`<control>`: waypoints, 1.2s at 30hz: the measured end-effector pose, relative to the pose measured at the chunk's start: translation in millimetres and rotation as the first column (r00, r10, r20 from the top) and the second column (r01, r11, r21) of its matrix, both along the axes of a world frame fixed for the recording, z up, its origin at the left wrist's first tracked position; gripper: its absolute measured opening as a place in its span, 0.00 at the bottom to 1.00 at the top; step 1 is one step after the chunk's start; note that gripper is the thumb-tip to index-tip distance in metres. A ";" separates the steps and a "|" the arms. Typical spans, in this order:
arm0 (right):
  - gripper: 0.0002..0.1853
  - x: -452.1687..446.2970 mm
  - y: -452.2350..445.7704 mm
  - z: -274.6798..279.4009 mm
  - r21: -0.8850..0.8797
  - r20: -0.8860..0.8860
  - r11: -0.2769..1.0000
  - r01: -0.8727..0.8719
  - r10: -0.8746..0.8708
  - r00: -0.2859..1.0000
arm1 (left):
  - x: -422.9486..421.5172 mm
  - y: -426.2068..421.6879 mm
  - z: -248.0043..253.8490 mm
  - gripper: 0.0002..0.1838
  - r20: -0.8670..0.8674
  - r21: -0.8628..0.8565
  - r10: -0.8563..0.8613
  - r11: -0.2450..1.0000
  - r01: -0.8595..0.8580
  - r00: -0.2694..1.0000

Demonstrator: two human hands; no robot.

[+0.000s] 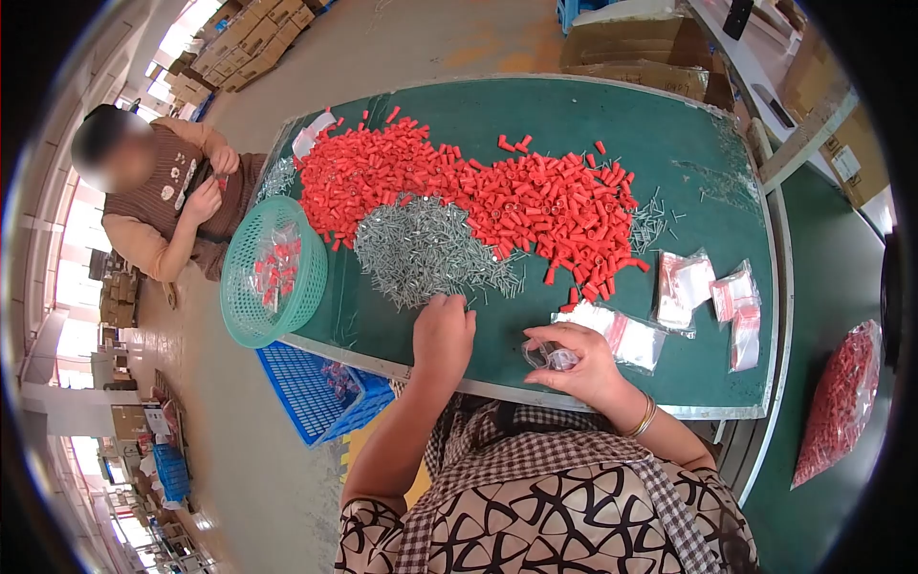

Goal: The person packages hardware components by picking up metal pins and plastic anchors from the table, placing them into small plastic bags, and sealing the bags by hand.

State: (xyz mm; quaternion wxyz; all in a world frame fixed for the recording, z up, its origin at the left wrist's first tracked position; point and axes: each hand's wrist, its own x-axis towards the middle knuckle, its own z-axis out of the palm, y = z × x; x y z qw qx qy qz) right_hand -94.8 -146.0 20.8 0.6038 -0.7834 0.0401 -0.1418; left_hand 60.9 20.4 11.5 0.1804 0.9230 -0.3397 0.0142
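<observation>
My left hand [444,337] is at the lower edge of a pile of grey metal screws [421,251], its fingers pinched together; whatever is between them is too small to make out. My right hand [577,364] holds a small clear plastic bag [548,355] near the front edge of the green table [507,340]. Beyond the screws, a large heap of red plastic pieces [382,172] spreads across the table. Flat clear bags with white and red parts [636,342] lie just beyond my right hand.
A green basket [318,297] with filled bags stands at the table's left edge, above a blue crate [311,397]. Another person [172,191] sits at the left. More bags [681,287] lie at the right, and a large bag of red pieces [841,402] beyond.
</observation>
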 end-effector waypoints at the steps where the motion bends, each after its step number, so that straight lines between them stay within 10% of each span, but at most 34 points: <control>1: 0.28 -0.3 -0.2 0.1 -0.011 -0.004 1.000 0.000 0.000 1.000 | 1.8 -1.6 0.8 0.09 -0.003 0.057 -0.031 0.998 0.031 1.000; 9: 0.28 -3.0 -0.8 0.4 -0.032 0.021 0.999 -0.011 0.012 1.000 | 23.6 -7.9 4.6 0.05 -0.099 0.185 -0.111 0.974 0.127 0.989; 12: 0.27 -4.7 -0.9 1.1 -0.024 0.030 1.000 0.001 0.000 1.000 | 20.0 -2.4 21.1 0.04 -0.249 -0.023 -0.110 0.994 0.108 0.962; 18: 0.27 -3.0 -0.3 3.5 -0.061 0.044 0.997 -0.043 0.046 0.998 | 9.0 -9.9 -3.8 0.04 0.071 0.084 -0.196 0.978 0.190 0.978; 24: 0.27 -5.4 -2.0 3.4 -0.050 0.063 0.998 -0.041 0.044 0.997 | 13.4 -21.4 -3.0 0.05 0.030 0.217 -0.153 0.966 0.143 0.988; 36: 0.30 -8.5 -3.4 3.9 -0.029 0.027 0.997 -0.065 0.066 0.997 | 41.6 -18.0 13.1 0.03 0.205 0.349 -0.773 0.630 0.693 0.600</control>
